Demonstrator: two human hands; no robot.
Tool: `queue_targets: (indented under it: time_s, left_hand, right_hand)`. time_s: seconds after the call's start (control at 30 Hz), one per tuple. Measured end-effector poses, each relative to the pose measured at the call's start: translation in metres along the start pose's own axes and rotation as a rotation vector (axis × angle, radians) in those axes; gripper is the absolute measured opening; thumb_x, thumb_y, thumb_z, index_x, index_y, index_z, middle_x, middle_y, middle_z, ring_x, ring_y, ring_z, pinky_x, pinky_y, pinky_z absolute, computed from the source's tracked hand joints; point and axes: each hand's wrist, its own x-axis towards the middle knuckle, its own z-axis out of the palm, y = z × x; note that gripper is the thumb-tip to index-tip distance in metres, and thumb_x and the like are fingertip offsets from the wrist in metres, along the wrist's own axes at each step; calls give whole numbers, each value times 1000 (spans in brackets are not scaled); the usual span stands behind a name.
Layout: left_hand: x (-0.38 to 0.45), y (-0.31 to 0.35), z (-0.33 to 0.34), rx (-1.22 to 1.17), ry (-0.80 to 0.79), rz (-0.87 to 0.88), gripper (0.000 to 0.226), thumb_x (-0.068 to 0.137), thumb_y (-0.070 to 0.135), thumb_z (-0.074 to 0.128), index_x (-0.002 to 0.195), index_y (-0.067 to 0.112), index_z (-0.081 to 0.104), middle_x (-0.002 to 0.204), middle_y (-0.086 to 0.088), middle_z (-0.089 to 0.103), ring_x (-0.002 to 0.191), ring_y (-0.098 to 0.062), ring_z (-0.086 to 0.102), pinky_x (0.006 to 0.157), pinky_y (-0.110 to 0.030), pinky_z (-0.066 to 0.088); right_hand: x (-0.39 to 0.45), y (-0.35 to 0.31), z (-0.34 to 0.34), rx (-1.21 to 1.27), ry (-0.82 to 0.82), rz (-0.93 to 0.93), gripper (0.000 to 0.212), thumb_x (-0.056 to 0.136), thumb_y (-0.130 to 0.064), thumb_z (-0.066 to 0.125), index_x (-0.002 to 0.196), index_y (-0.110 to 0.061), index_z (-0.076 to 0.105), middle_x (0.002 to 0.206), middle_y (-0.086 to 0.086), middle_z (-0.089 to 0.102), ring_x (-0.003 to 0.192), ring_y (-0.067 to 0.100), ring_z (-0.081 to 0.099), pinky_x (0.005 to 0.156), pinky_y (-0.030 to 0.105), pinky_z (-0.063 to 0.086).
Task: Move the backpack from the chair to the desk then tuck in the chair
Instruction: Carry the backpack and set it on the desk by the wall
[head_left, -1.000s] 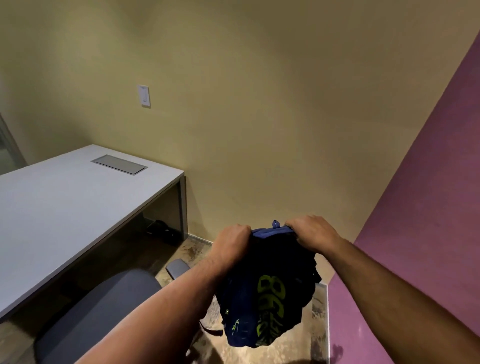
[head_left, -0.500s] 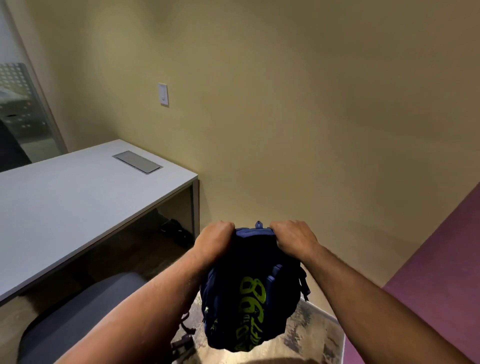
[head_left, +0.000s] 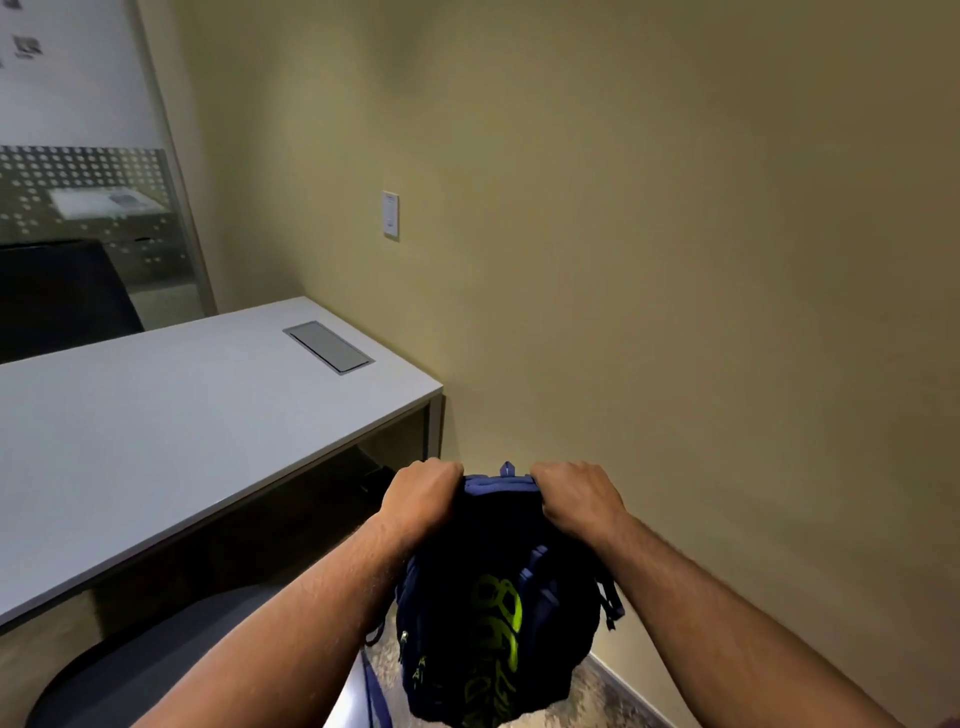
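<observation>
Dark navy fabric backpack with lime-green lettering (head_left: 483, 613) held in mid-air, off the grey padded chair seat (head_left: 171, 660), not yet on the white rectangular desk top (head_left: 171, 431). Left hand (head_left: 421, 496) and right hand (head_left: 574, 493) both clenched on the bag's blue top edge, fingers curled over and mostly hidden behind it. Bag hanging below the fingers, desk up and to their left, chair below-left. Likely risks: loose straps (head_left: 610, 605) dangling under the grip could snag the desk edge on the swing across; limp fabric may sag and slump once set down; landing on the grey recessed cable hatch (head_left: 328, 346) would leave it tilted.
</observation>
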Motion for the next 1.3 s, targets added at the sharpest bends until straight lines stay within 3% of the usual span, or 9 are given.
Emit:
queue_targets:
  time_s: [0.27, 0.47, 0.57, 0.87, 1.0, 1.3]
  left_hand:
    - [86, -55, 11, -49, -16, -99, 9, 93, 32, 62, 98, 24, 65, 92, 0, 69, 81, -20, 66, 75, -37, 54]
    - [128, -90, 9, -45, -22, -128, 10, 92, 29, 59, 101, 25, 62, 99, -1, 69, 90, -25, 67, 69, -36, 43]
    - [144, -102, 7, -52, -16, -145, 8, 91, 25, 56, 98, 23, 59, 98, -3, 68, 93, -28, 65, 70, -38, 46]
    - [198, -151, 10, -9, 107, -209, 20, 95, 16, 53, 115, 14, 55, 114, -8, 49, 104, -28, 50, 76, -38, 43]
    - [224, -173, 7, -35, 203, -258, 20, 95, 20, 55, 115, 18, 53, 110, -5, 51, 99, -25, 51, 78, -39, 47]
    - [298, -225, -38, -74, 467, -391, 19, 86, 21, 64, 102, 25, 56, 98, -4, 61, 91, -27, 58, 74, -43, 52]
  right_hand:
    - [115, 8, 11, -21, -50, -93, 17, 88, -11, 50, 101, -17, 58, 100, 10, 70, 91, 35, 65, 66, 35, 38]
    - [181, 5, 14, -14, -70, -151, 17, 89, -10, 52, 103, -16, 60, 101, 11, 70, 92, 34, 66, 68, 36, 40]
    - [208, 6, 15, 4, -64, -170, 15, 89, -11, 53, 102, -16, 60, 100, 11, 70, 91, 34, 66, 69, 36, 41]
    - [296, 0, 16, 74, 16, -250, 16, 86, -9, 52, 99, -16, 57, 99, 11, 69, 89, 37, 65, 69, 38, 43]
    - [342, -1, 14, 125, 99, -297, 19, 87, -8, 48, 102, -14, 57, 99, 11, 69, 87, 38, 65, 70, 40, 46]
    - [451, 3, -31, 217, 294, -434, 8, 89, -10, 47, 94, -15, 51, 94, 12, 68, 80, 41, 63, 61, 38, 32]
